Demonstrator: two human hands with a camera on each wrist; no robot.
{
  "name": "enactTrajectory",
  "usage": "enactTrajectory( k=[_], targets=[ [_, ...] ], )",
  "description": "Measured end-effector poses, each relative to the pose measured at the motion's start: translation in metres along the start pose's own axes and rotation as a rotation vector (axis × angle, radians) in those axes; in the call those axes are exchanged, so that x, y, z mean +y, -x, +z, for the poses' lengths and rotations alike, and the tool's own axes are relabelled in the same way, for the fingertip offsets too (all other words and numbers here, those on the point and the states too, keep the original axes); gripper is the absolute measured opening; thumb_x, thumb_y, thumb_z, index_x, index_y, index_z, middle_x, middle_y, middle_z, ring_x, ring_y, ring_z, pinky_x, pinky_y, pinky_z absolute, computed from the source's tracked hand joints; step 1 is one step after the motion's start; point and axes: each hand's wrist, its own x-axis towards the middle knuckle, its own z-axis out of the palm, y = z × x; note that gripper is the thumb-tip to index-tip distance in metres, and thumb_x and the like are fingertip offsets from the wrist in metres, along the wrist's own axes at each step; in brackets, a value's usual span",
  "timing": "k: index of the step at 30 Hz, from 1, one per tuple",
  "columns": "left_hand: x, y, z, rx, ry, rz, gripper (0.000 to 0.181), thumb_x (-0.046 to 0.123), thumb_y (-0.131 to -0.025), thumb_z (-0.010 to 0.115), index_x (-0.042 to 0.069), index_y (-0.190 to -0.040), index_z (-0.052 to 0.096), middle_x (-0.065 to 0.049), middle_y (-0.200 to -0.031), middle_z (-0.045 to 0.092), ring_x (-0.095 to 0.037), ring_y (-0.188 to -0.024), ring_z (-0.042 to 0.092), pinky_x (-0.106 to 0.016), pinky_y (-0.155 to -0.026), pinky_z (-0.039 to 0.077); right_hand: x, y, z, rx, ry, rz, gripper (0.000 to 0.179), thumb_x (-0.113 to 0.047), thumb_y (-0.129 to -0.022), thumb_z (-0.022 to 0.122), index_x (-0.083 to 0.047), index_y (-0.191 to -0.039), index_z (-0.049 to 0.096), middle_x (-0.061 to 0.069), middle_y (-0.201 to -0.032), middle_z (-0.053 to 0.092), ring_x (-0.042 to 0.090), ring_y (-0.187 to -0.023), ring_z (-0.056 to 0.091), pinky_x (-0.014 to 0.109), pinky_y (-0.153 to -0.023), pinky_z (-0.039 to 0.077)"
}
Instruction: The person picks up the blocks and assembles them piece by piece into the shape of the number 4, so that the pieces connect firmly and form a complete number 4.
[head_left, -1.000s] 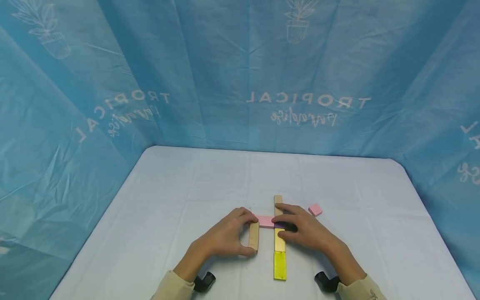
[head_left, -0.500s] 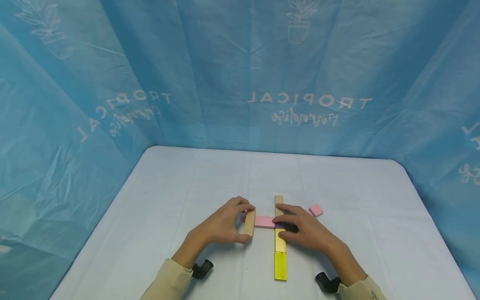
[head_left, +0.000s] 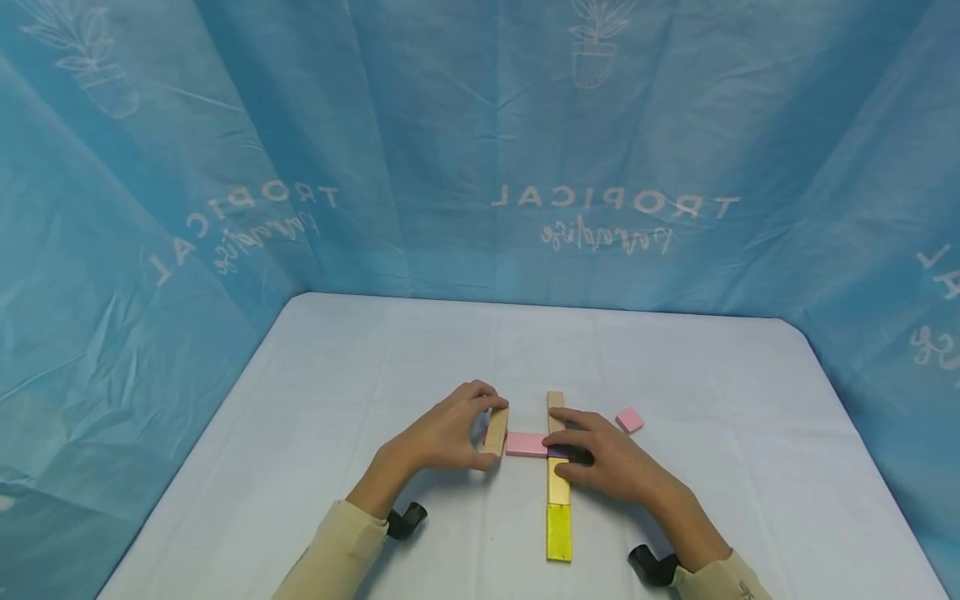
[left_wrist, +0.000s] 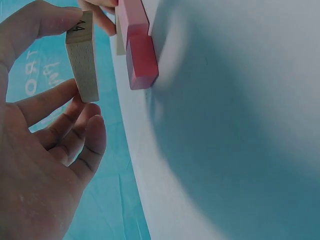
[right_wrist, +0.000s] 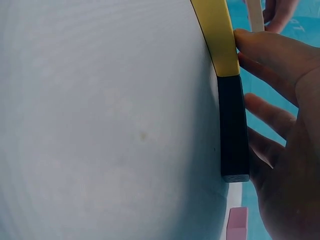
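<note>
My left hand (head_left: 442,433) pinches a plain wooden block (head_left: 497,431) between thumb and fingertips. In the left wrist view that block (left_wrist: 82,60) is held off the tabletop, dark markings on its end. Under and beside it lie a red block (left_wrist: 142,62) and a pink block (head_left: 527,444), set end to end. My right hand (head_left: 618,458) touches the joined blocks with loosely extended fingers: a dark block (right_wrist: 234,127), a pale yellow block (head_left: 558,487) and another wooden block (head_left: 555,400). A bright yellow block (head_left: 558,533) continues the row toward me.
A small pink block (head_left: 629,420) lies apart, beyond my right hand. The white table (head_left: 375,350) is bordered by blue printed curtains (head_left: 450,150) at the back and sides. A black wrist device (head_left: 407,521) is on each wrist.
My left hand has moved away from me and slightly left, carrying the wooden block, and the red and pink blocks beside it show more. My right hand has stayed put.
</note>
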Motion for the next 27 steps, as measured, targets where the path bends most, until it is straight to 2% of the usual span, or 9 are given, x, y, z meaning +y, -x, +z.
enactTrajectory(
  k=[9,19,27],
  targets=[
    [-0.004,-0.007,0.000,-0.008,-0.011,-0.021,0.072,0.041,-0.069,0.080,0.018,-0.133,0.056,0.004,-0.129,0.045,-0.012,-0.113,0.044,-0.035,-0.097,0.044,-0.001,0.000,-0.001,-0.001,0.007,-0.003,0.039,-0.044,-0.086,0.069,-0.036,-0.124,0.064,-0.009,-0.149,0.037,0.016,-0.135,0.031,0.048,-0.106,0.031],
    [-0.006,-0.013,-0.001,0.013,0.008,-0.005,0.071,0.041,-0.070,0.079,0.018,-0.134,0.056,0.002,-0.131,0.046,-0.014,-0.113,0.044,-0.037,-0.094,0.045,-0.004,-0.002,-0.002,-0.011,0.028,0.013,0.039,-0.044,-0.086,0.069,-0.036,-0.124,0.064,-0.010,-0.149,0.037,0.016,-0.135,0.032,0.049,-0.107,0.031],
    [-0.006,-0.014,-0.001,0.007,0.001,-0.043,0.073,0.043,-0.070,0.079,0.020,-0.134,0.056,0.003,-0.131,0.046,-0.012,-0.113,0.044,-0.035,-0.096,0.044,-0.005,-0.003,-0.003,-0.018,0.045,0.009,0.038,-0.042,-0.085,0.071,-0.036,-0.122,0.065,-0.009,-0.148,0.038,0.017,-0.135,0.033,0.049,-0.106,0.032]
  ],
)
